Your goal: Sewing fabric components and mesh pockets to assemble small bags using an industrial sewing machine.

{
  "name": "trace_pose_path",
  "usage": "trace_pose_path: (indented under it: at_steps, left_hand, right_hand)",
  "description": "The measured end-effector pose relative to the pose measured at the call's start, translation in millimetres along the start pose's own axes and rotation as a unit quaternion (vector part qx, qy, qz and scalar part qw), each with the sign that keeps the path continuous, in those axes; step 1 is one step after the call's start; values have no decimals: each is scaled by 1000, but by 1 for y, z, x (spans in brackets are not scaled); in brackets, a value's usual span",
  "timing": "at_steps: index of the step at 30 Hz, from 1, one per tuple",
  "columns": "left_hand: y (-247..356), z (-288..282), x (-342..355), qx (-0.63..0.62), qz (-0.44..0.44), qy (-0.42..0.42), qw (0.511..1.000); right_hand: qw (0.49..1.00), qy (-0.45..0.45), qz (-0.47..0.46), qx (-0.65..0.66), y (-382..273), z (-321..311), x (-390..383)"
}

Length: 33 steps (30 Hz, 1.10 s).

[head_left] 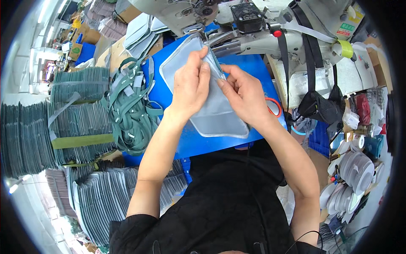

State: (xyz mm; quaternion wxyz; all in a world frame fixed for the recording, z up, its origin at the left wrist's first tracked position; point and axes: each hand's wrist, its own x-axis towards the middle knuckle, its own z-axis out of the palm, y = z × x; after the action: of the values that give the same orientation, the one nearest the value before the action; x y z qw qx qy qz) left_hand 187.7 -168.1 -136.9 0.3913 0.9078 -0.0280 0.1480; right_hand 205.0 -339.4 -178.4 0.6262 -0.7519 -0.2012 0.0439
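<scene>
A light grey fabric panel (pixel 220 120) with rounded, piped corners lies slantwise over the blue table top (pixel 190 142). Its far end reaches under the head of a sewing machine (pixel 177 12), close to the metal binding guide (pixel 226 44). My left hand (pixel 190 84) is closed on the panel's upper part, fingertips at the seam; what lies beneath the fingers is hidden. With thumb and forefinger, my right hand (pixel 243 91) pinches the panel's right edge, below the guide. Red-handled scissors (pixel 274 106) lie partly hidden beside my right wrist.
Left of the panel, green straps (pixel 131 106) lie in a tangled heap. Tall stacks of green-grey panels (pixel 25 139) stand further left, with grey panels (pixel 101 199) below. More panels (pixel 141 36) lie behind. Black straps (pixel 311 63) hang at right, above white reels (pixel 355 169).
</scene>
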Motion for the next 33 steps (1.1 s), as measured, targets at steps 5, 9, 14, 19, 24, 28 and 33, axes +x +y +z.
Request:
trace_pose_path:
  at_steps: [5,9,14,19,24,28,33]
  left_hand:
    - [-60,-29,-30,121,16,194,973]
    - [-94,-43,-86,-178,-198,225,937]
    - [-79,-52,-96,-437,-278,137,844]
    - [-71,-64,-89,-459,-216,105,855]
    - [-81,-71,-88,-404,-215,158,875]
    - [-77,-74,-82,-375,-196,159,892]
    - [-76,-81,-82,-366,-192,150,898]
  right_hand:
    - [958,-28,64,277,1,9,-2]
    - [900,-22,110,421,-11,14,-3]
    - [863,-27,137,486,-5,20,19]
    - [860,6,148,488,-6,23,24]
    - [941,124,30,312,4,-14,19]
    - [930,211,-28,298,0,-54,41]
    - [908,187,48,373,-11,-55,30]
